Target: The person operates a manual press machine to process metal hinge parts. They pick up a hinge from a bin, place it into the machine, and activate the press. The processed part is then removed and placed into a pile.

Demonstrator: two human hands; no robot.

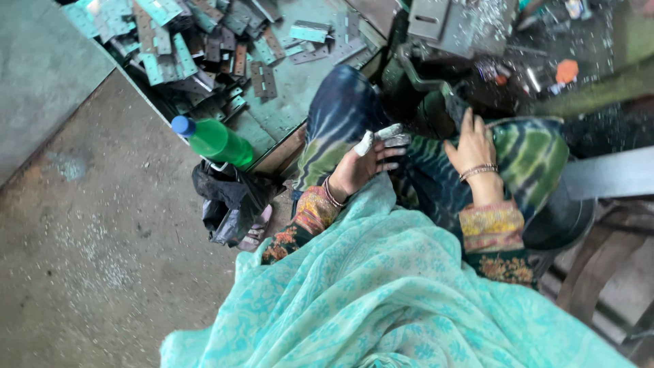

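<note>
My left hand [364,163] rests on my lap over tie-dye trousers, its fingers spread, with white tape wound round several fingertips; it holds nothing. My right hand [471,146] lies flat on my right knee, fingers pointing up toward a dark metal machine part [436,88], with a bangle at the wrist. A turquoise patterned scarf [381,293] covers my lap below both hands.
A green tray [293,95] at upper left holds a heap of several metal hinge plates [184,48]. A green plastic bottle with a blue cap [214,141] lies at its edge above a black bag [228,197]. Concrete floor spreads left. Metal shavings lie upper right.
</note>
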